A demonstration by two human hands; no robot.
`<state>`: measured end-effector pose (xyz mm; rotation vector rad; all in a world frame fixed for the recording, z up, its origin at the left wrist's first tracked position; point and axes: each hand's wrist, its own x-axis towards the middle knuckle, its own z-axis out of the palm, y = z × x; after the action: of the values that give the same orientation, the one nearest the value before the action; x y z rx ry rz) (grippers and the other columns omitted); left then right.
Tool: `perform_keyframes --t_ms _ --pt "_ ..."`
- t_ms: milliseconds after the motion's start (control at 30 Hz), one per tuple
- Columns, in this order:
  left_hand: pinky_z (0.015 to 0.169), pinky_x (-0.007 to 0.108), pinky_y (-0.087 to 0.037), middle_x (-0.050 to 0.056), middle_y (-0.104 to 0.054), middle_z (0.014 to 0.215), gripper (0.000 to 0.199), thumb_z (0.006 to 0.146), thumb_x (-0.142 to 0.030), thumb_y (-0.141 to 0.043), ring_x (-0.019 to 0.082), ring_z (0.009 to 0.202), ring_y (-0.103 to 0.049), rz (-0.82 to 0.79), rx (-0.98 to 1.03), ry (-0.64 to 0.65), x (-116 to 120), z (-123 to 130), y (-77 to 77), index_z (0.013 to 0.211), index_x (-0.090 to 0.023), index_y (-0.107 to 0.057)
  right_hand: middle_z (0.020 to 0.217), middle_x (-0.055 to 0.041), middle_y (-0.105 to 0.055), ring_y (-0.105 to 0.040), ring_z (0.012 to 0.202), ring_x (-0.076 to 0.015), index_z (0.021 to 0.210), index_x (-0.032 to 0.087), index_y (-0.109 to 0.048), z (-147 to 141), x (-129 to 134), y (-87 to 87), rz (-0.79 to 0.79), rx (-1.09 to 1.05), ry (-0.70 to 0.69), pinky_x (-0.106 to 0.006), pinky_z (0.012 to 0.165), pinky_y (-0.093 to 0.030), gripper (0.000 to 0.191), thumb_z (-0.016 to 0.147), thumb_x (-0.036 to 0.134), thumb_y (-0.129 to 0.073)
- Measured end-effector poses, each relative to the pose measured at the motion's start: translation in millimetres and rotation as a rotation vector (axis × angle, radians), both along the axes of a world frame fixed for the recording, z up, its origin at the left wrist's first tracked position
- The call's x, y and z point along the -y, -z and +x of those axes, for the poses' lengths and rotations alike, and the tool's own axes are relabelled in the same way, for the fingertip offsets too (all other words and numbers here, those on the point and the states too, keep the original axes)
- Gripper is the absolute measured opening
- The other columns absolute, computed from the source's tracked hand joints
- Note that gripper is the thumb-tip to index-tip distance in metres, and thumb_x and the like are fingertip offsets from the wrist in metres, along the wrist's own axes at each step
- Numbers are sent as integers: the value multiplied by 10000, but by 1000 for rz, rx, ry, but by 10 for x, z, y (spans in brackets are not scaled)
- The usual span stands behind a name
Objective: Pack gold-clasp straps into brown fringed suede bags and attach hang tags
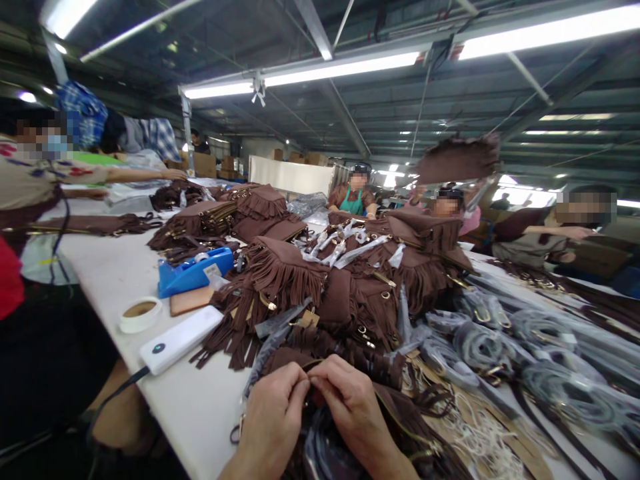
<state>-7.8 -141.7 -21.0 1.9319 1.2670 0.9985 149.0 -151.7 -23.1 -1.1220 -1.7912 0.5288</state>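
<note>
At the bottom centre, my left hand (275, 413) and my right hand (350, 403) meet with thumbs and fingertips pinched together. Between them is the edge of a dark brown fringed bag (400, 407), whose gold zipper runs down to the right. Both hands are closed on that edge; anything smaller between the fingertips is hidden. Below my hands, plastic-wrapped dark pieces (327, 447) show in the bag's opening. Just beyond lies a heap of brown fringed bags (285, 267) with gold hardware and tags.
Left on the white table (120, 267) are a blue tape dispenser (195, 270), a tape roll (140, 315) and a white device (180, 340) with a cable. Plastic-wrapped straps (485, 343) and white strings (480, 433) lie right. Several people stand around the table.
</note>
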Motion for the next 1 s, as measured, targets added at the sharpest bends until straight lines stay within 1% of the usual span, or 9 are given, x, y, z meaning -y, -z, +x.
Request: perform_keyframes --t_ms 100,167,267,400,500,633,800,867,1000 --pt "628 267 -361 4 -578 658 293 914 -323 -441 175 656 -540 -46 93 37 -22 -15 -37 671 -198 -546 739 -10 -648 -637 618 -161 877 211 -687 -15 -23 69 -139 -179 -1 -243 592 -501 160 931 326 -589" --pt "605 258 -366 -3 -577 636 298 900 -340 -461 167 631 -533 -76 126 46 -35 -32 -67 670 -193 -581 726 -2 -656 -657 608 -164 861 205 -671 -18 -40 98 -201 -268 -11 -237 592 -526 149 908 334 -614" --pt "571 247 -373 -7 -578 624 296 886 -345 -455 157 591 -528 -115 160 65 -35 -54 -90 704 -183 -624 700 4 -653 -660 621 -162 809 195 -662 -15 -47 88 -209 -271 -31 -222 601 -526 155 899 315 -620" --pt "548 235 -382 -20 -549 592 271 865 -320 -442 150 555 -535 -131 188 90 -14 -75 -82 741 -174 -634 707 6 -652 -632 640 -140 794 190 -677 -14 -25 12 -115 -157 -23 -196 607 -484 149 903 262 -606" --pt "553 234 -381 -19 -552 597 263 874 -305 -438 151 566 -544 -102 161 81 -9 -83 -56 730 -181 -620 723 6 -649 -613 650 -127 790 187 -678 -22 -11 -23 -38 -99 -9 -183 615 -462 155 909 244 -596" --pt "589 244 -378 -6 -570 639 266 902 -279 -429 158 618 -547 2 91 54 -18 -78 -13 700 -193 -579 711 15 -618 -589 637 -118 794 187 -651 -18 -10 3 1 -62 -6 -181 607 -438 161 926 241 -577" --pt "605 252 -379 1 -581 657 257 921 -244 -405 162 636 -558 90 39 35 -18 -49 45 704 -201 -535 718 16 -601 -573 651 -121 801 192 -615 3 -23 64 32 -3 -21 -191 625 -422 176 957 222 -540" --pt "597 252 -378 3 -581 661 257 929 -237 -397 162 632 -563 140 6 16 -13 -37 88 704 -203 -516 713 18 -586 -558 645 -120 786 197 -591 0 -22 71 80 34 -27 -193 616 -409 193 966 214 -523" --pt "573 253 -378 5 -574 647 267 941 -215 -379 161 606 -568 240 -74 -19 1 -25 181 699 -208 -492 706 24 -545 -523 642 -119 771 211 -540 -28 -2 48 228 110 -26 -198 604 -383 225 979 170 -464"
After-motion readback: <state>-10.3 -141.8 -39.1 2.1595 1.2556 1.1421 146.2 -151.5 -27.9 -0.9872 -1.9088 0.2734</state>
